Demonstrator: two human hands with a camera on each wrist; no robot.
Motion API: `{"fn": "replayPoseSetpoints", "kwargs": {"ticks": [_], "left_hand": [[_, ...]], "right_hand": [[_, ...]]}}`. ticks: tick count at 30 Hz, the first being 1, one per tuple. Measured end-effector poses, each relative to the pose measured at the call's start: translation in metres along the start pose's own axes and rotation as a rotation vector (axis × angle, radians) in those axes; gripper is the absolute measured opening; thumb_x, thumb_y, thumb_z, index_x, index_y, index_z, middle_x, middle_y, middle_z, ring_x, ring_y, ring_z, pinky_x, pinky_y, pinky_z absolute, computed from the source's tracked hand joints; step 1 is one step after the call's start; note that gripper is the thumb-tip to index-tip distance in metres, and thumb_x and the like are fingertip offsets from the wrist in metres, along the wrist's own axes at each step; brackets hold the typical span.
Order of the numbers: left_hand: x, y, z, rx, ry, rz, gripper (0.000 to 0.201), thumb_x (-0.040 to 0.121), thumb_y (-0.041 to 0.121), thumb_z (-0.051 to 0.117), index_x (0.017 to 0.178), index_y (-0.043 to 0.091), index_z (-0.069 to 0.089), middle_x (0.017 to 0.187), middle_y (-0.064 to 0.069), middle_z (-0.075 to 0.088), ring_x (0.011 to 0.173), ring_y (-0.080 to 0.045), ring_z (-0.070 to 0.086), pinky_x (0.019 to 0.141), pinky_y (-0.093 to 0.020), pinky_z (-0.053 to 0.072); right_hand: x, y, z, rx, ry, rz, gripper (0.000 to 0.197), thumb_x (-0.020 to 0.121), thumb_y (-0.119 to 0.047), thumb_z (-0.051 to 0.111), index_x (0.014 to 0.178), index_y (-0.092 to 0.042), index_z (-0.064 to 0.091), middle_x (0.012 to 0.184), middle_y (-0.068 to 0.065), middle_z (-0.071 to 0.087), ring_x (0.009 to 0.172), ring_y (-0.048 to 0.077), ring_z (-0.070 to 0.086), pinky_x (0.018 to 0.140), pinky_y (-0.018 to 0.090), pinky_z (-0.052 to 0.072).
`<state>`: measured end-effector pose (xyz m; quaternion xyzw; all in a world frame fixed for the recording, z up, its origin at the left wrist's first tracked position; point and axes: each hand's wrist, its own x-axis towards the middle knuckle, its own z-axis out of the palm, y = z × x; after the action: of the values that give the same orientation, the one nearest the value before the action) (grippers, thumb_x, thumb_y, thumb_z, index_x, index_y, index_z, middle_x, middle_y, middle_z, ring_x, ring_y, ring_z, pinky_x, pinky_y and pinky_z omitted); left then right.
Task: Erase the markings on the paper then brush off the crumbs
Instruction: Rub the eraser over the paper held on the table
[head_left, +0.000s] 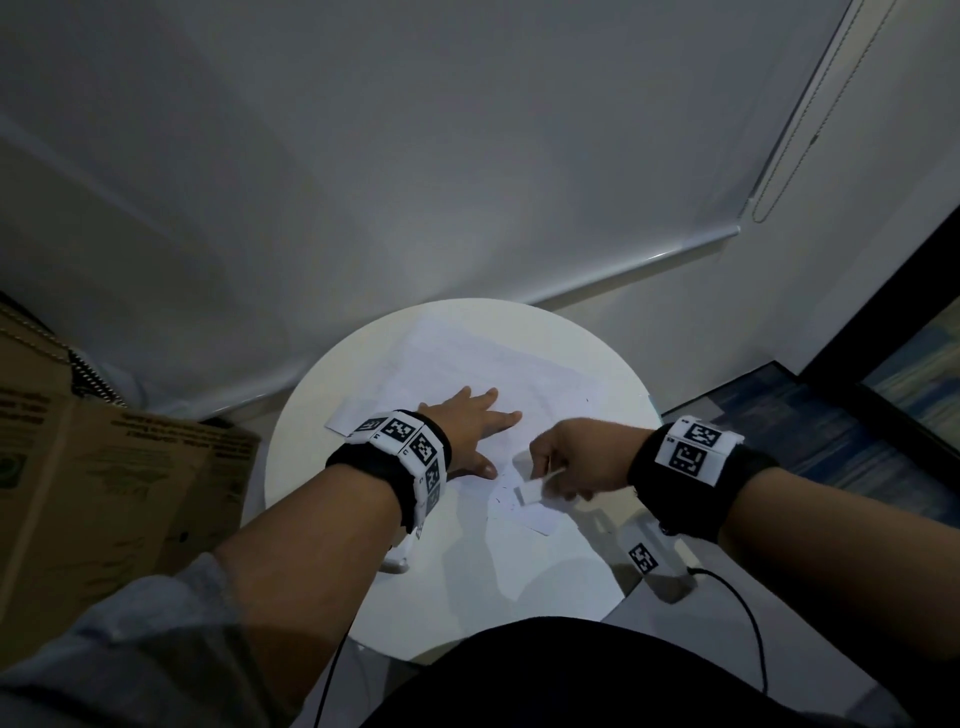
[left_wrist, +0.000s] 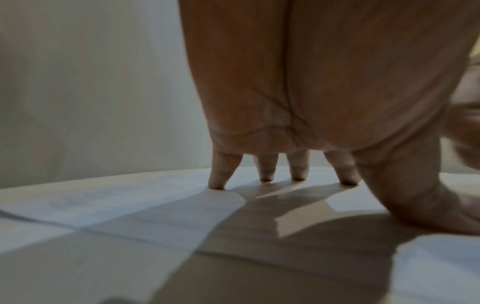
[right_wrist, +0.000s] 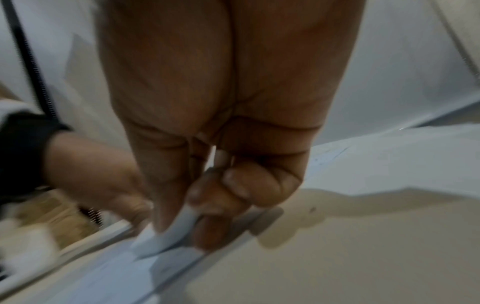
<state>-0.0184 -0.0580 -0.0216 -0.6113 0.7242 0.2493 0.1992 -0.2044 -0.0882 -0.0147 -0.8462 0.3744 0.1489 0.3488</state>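
Pressing the paper (head_left: 524, 374) flat on the round white table (head_left: 332, 467), the left hand (head_left: 470, 431) has its fingers (left_wrist: 217, 176) spread straight, tips down. Just beside it, the right hand (head_left: 576, 460) pinches a white eraser (head_left: 530, 491) against the paper's near edge.

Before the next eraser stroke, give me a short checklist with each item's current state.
1. Left hand pressing flat on the white paper sheet, fingers spread: ok.
2. Right hand pinching the small white eraser block: ok.
3. Eraser touching the paper: cannot tell, blurred.
4. Paper fully on the round white table: ok.
5. Markings remaining near the eraser: ok, faint dark marks show.
6. Crumbs present: cannot tell.
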Motion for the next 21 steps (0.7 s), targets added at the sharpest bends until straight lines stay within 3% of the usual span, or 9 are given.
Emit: {"fn": "replayPoseSetpoints", "kwargs": {"ticks": [2, 5, 6, 10, 14, 17, 19, 21], "left_hand": [[0.001, 0.000, 0.000, 0.010, 0.003, 0.003, 0.082, 0.095, 0.039, 0.060, 0.154, 0.040, 0.004, 0.163, 0.005, -0.011, 0.150, -0.025, -0.010, 0.113, -0.066, 0.014], [0.003, 0.000, 0.003, 0.029, 0.010, 0.000, 0.081, 0.095, 0.040, 0.059, 0.154, 0.040, 0.003, 0.163, 0.005, -0.011, 0.150, -0.025, -0.010, 0.114, -0.066, 0.014], [0.003, -0.001, 0.003, 0.035, 0.008, -0.002, 0.081, 0.095, 0.040, 0.059, 0.154, 0.040, 0.003, 0.163, 0.005, -0.011, 0.150, -0.025, -0.010, 0.113, -0.066, 0.014], [0.006, -0.002, 0.002, 0.046, -0.001, 0.000, 0.077, 0.097, 0.038, 0.055, 0.154, 0.040, 0.003, 0.163, 0.004, -0.012, 0.150, -0.026, -0.010, 0.113, -0.066, 0.014], [0.009, -0.003, 0.004, 0.070, 0.008, -0.003, 0.071, 0.101, 0.034, 0.050, 0.154, 0.040, 0.003, 0.164, 0.003, -0.011, 0.150, -0.027, -0.008, 0.113, -0.065, 0.017], [0.012, -0.005, 0.007, 0.069, 0.012, -0.015, 0.067, 0.103, 0.033, 0.045, 0.153, 0.043, 0.003, 0.163, 0.005, -0.011, 0.150, -0.026, -0.008, 0.112, -0.066, 0.016], [0.013, -0.005, 0.007, 0.067, 0.012, -0.015, 0.065, 0.104, 0.031, 0.043, 0.153, 0.045, 0.002, 0.163, 0.005, -0.011, 0.150, -0.025, -0.009, 0.111, -0.066, 0.016], [0.012, -0.004, 0.006, 0.077, 0.010, -0.008, 0.063, 0.105, 0.028, 0.040, 0.153, 0.044, 0.003, 0.164, 0.004, -0.010, 0.150, -0.026, -0.008, 0.111, -0.066, 0.017]], "right_hand": [[0.000, -0.002, 0.001, -0.030, 0.033, 0.001, 0.011, 0.085, -0.015, 0.064, 0.096, -0.017, 0.064, 0.078, 0.002, 0.063, 0.049, 0.006, 0.051, 0.052, 0.016, 0.044], [0.006, -0.001, -0.007, -0.073, 0.280, 0.047, 0.016, 0.087, -0.019, 0.062, 0.103, -0.015, 0.063, 0.084, -0.002, 0.056, 0.068, 0.012, 0.051, 0.067, 0.022, 0.040], [0.005, -0.002, -0.008, -0.079, 0.276, 0.045, 0.015, 0.087, -0.019, 0.062, 0.102, -0.016, 0.062, 0.086, 0.000, 0.058, 0.070, 0.014, 0.051, 0.067, 0.022, 0.040], [-0.004, -0.005, 0.001, -0.048, -0.025, -0.007, 0.011, 0.085, -0.013, 0.064, 0.095, -0.018, 0.063, 0.089, 0.011, 0.069, 0.051, 0.010, 0.052, 0.051, 0.015, 0.044], [0.004, -0.005, -0.006, -0.100, 0.221, 0.012, 0.017, 0.087, -0.017, 0.062, 0.104, -0.016, 0.062, 0.088, -0.002, 0.056, 0.064, 0.009, 0.049, 0.063, 0.021, 0.038], [0.003, -0.006, -0.004, -0.030, 0.090, -0.019, 0.010, 0.086, -0.013, 0.064, 0.093, -0.019, 0.061, 0.085, 0.002, 0.061, 0.053, 0.007, 0.051, 0.052, 0.017, 0.042], [-0.001, -0.009, 0.000, -0.036, -0.003, -0.028, 0.009, 0.086, -0.013, 0.064, 0.093, -0.018, 0.062, 0.082, 0.000, 0.061, 0.052, 0.008, 0.051, 0.051, 0.015, 0.043], [0.001, -0.012, 0.000, -0.105, 0.084, -0.037, 0.015, 0.087, -0.016, 0.063, 0.101, -0.015, 0.064, 0.089, -0.001, 0.062, 0.064, 0.009, 0.054, 0.059, 0.018, 0.042]]}}
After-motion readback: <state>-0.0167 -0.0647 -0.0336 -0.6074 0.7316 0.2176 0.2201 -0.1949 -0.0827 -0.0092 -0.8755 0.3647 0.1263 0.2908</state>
